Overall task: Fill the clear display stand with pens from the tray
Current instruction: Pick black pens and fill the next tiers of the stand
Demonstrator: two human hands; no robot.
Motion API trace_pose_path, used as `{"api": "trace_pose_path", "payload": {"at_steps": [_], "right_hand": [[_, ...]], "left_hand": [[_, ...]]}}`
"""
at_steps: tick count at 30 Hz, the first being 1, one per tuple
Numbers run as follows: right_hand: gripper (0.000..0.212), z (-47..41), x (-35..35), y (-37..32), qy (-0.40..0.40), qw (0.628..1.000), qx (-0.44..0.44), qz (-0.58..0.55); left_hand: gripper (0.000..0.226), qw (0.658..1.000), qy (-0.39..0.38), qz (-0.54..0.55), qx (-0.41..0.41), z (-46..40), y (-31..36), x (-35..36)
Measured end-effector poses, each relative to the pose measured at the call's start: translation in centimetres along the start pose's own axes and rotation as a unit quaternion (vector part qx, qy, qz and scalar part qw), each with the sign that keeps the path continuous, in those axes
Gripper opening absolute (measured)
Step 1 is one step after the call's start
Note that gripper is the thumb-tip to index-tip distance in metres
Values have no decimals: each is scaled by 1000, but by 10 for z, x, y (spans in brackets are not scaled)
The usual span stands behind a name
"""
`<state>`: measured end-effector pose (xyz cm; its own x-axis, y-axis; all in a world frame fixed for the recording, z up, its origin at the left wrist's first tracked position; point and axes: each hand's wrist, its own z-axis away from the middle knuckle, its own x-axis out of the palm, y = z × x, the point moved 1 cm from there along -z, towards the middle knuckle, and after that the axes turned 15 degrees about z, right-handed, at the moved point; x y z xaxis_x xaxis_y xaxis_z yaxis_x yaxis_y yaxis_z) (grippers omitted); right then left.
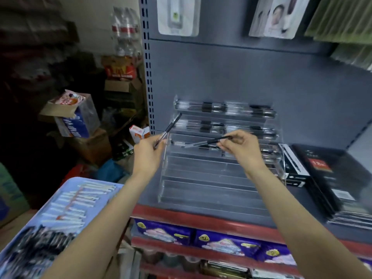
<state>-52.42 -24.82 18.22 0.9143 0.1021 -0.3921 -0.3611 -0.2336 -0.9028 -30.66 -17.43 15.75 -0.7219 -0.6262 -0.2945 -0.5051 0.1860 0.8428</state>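
Pens first, down at the near left: the pale blue plastic tray (pixel 66 190) carries a row of white pens (pixel 80 200) toward its far side and a blurred heap of dark pens (pixel 38 246) at its near end. Beside it, purple printed packs (pixel 163 232) sit under the red-edged grey shelf (pixel 201 215). On that shelf stands the clear tiered acrylic display stand (pixel 211 178), lower tiers bare, top tiers lined with black-and-clear pens (pixel 225 108) lying lengthwise. Left hand (pixel 149 152), just off the stand's left wall, fingers curled around a black-gripped clear pen (pixel 168 128) that angles up and away. Right hand (pixel 241 149) over the stand's middle tiers, fingertips pinching a second dark pen (pixel 207 141) held nearly level, pointing left. Black flat boxes (pixel 332 182) stacked right of the stand. Further off at left, cardboard cartons (pixel 80 117) piled on the floor; carded goods (pixel 178 15) hang on the grey back panel above.
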Motion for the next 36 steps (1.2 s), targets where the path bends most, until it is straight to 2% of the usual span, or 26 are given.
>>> {"api": "trace_pose_path", "payload": {"at_steps": [3,4,8,15,19,24,27,30,36], "right_hand": [[3,-10,9,-2,-4,973,-74,219],[7,-11,10,-4,-4,957,-96,275],[19,-19,13,-8,-24,914,-138,381],[2,-29,5,-10,-69,910,-82,400],[10,-32,8,-15,-80,902,-67,418],[14,-30,12,-9,-87,918,-43,384],[15,-24,4,-7,-27,939,-59,338],[16,-14,-17,-2,52,955,-67,286],[26,1,-82,28,196,936,-32,290]], "left_hand": [[19,999,-39,-10,-18,-1,-2,-1],[19,998,-54,-15,-20,-1,-2,0],[21,998,-60,-18,-11,-4,-6,2],[28,998,-68,-18,2,-8,-1,-2],[33,998,-61,-8,23,-10,8,-2],[35,997,-57,-7,58,-9,8,0],[34,992,-88,-11,89,-9,14,5],[36,980,-162,-4,114,-9,22,18],[40,949,-287,-4,129,-4,48,73]]}}
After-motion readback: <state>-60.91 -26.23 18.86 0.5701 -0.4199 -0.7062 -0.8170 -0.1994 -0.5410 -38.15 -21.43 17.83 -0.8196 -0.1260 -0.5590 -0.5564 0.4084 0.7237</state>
